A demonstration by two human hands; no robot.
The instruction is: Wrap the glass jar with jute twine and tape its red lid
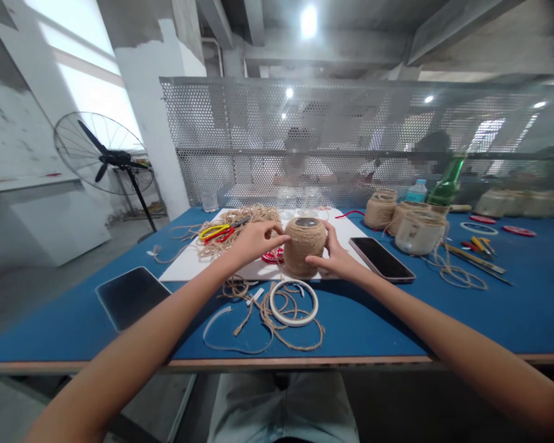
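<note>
A jar wrapped in jute twine stands upright on the white board near the table's front. My right hand grips it from the right, thumb in front and fingers behind. At its upper left side, my left hand has thumb and forefinger pinched together against the twine; whatever is between the fingertips is too small to make out. Behind my left wrist lies a heap of loose twine, with yellow-handled scissors on it. A red tape roll is partly hidden beside the jar. In front lies a white tape ring.
A phone lies right of the board and a dark tablet lies left. Farther right are jars, a green bottle and several tools. A perforated metal screen stands behind, with people beyond it.
</note>
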